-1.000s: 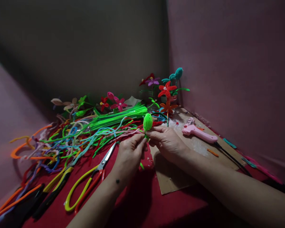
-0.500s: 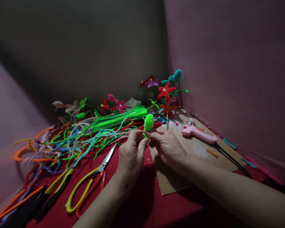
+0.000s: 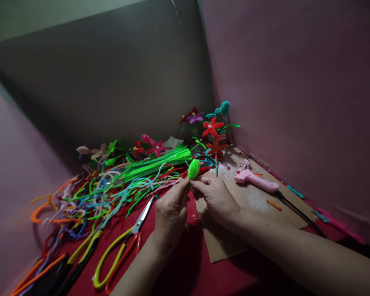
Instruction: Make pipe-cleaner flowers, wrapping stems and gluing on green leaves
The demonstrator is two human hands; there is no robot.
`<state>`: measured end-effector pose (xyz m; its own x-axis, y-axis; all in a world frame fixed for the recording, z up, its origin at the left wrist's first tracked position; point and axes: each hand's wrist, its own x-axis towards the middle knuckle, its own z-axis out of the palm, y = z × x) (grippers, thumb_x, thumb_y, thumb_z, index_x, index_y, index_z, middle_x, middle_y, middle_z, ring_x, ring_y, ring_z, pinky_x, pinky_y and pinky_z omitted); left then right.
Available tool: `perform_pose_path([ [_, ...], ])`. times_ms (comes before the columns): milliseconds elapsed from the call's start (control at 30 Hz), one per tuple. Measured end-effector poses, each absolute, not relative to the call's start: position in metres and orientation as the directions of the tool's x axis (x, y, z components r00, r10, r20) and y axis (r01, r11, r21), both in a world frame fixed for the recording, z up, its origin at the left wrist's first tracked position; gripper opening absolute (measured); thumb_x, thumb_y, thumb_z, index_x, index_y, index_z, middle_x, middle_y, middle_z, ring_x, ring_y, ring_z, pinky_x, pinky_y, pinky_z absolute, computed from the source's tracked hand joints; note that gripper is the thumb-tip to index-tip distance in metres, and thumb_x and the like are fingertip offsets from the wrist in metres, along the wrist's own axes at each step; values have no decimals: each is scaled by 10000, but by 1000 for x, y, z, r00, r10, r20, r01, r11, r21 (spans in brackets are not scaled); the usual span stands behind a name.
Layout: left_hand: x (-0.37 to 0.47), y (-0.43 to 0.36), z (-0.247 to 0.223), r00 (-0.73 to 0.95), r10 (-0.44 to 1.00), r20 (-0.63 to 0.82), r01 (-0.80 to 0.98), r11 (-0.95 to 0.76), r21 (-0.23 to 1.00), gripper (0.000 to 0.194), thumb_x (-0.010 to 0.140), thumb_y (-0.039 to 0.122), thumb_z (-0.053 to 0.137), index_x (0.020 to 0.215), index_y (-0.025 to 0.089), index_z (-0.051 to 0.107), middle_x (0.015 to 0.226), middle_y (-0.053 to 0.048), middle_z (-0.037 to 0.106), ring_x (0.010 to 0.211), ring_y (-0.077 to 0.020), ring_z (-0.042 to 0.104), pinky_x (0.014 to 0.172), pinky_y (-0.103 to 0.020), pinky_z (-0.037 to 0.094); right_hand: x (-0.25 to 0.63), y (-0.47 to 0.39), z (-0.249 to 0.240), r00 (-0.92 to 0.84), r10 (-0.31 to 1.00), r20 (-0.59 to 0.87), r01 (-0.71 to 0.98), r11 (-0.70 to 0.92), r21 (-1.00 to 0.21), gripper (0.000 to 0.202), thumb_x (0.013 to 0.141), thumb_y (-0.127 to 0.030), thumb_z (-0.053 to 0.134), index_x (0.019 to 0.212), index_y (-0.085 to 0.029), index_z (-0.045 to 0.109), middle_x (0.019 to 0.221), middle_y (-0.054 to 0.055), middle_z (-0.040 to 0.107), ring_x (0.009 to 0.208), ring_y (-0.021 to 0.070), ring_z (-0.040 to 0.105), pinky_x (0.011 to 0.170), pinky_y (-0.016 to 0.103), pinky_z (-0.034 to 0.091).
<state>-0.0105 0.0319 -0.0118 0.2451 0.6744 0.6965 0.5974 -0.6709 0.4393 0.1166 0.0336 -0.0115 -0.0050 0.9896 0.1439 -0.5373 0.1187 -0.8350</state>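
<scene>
A bright green flower bud (image 3: 193, 169) made of fuzzy pipe cleaner stands upright at the middle of the view. My left hand (image 3: 172, 207) pinches its base from the left, thumb and fingers pressed together. From the right, my right hand (image 3: 216, 197) closes its fingertips on the same base. Most of the stem is hidden by my fingers. Scissors (image 3: 137, 226) with yellow and red handles lie just left of my left hand, blades pointing away from me. Behind the bud rests a bundle of green pipe cleaners (image 3: 160, 163).
A pink glue gun (image 3: 259, 181) lies on a brown board (image 3: 222, 242) at right, its black cord trailing toward me. Tangled pipe cleaners (image 3: 89, 197) and black-and-yellow pliers (image 3: 83, 255) lie at left. Finished flowers (image 3: 212, 126) stand at the back, by the walls.
The whole view has tilted up a little, so the table things appear lower. Both hands still grip the bud's base; the left thumb now points up along it, and the bud leans slightly.
</scene>
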Motion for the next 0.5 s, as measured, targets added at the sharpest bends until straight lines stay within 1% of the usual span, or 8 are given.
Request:
perform_pose_path([
  [100, -10, 34, -12, 232, 703, 672, 554, -663, 503, 240, 808, 138, 553, 1011, 206, 663, 924, -33, 715, 801, -158, 671, 742, -265, 536, 117, 33, -11, 24, 988, 151, -481, 144, -865, 260, 710, -268, 647, 496, -147, 564, 488, -39, 490, 490, 79, 407, 505, 228, 307],
  [200, -8, 37, -15, 200, 726, 658, 455, -663, 594, 202, 810, 144, 566, 975, 205, 665, 820, -4, 704, 689, -127, 652, 662, -240, 538, 115, 35, -12, 28, 985, 167, -490, 160, -857, 266, 717, -294, 631, 507, -147, 557, 488, -35, 502, 484, 85, 447, 508, 229, 339],
  [233, -8, 38, -16, 196, 714, 672, 418, -681, 601, 197, 810, 141, 565, 968, 205, 664, 788, 6, 697, 649, -114, 641, 629, -226, 534, 114, 35, -12, 26, 985, 168, -497, 158, -853, 271, 715, -298, 626, 502, -147, 550, 479, -34, 503, 476, 87, 455, 501, 229, 346],
  [300, -8, 39, -18, 205, 660, 723, 380, -734, 563, 205, 807, 130, 563, 972, 203, 660, 753, 17, 687, 598, -98, 625, 580, -203, 523, 113, 36, -11, 29, 987, 161, -503, 153, -850, 280, 704, -296, 621, 484, -150, 531, 449, -37, 493, 447, 85, 453, 475, 225, 347],
  [367, -9, 40, -19, 225, 619, 752, 413, -760, 502, 237, 803, 120, 559, 1008, 201, 645, 761, 14, 689, 599, -96, 630, 583, -196, 519, 113, 36, -8, 35, 988, 150, -502, 147, -852, 271, 690, -292, 627, 482, -149, 528, 431, -42, 487, 420, 79, 441, 447, 219, 338],
  [433, -10, 39, -16, 245, 635, 733, 459, -742, 489, 269, 808, 115, 544, 1052, 204, 612, 761, 14, 688, 606, -98, 637, 596, -196, 518, 113, 35, -5, 39, 988, 150, -498, 149, -854, 260, 680, -292, 642, 493, -145, 538, 430, -46, 487, 407, 72, 433, 433, 214, 332],
  [500, -11, 36, -11, 239, 698, 675, 478, -690, 543, 270, 815, 122, 529, 1068, 208, 568, 752, 16, 682, 608, -100, 639, 593, -198, 515, 113, 34, -2, 24, 986, 163, -489, 154, -859, 265, 682, -296, 650, 496, -140, 544, 429, -45, 487, 405, 69, 434, 429, 211, 329],
])
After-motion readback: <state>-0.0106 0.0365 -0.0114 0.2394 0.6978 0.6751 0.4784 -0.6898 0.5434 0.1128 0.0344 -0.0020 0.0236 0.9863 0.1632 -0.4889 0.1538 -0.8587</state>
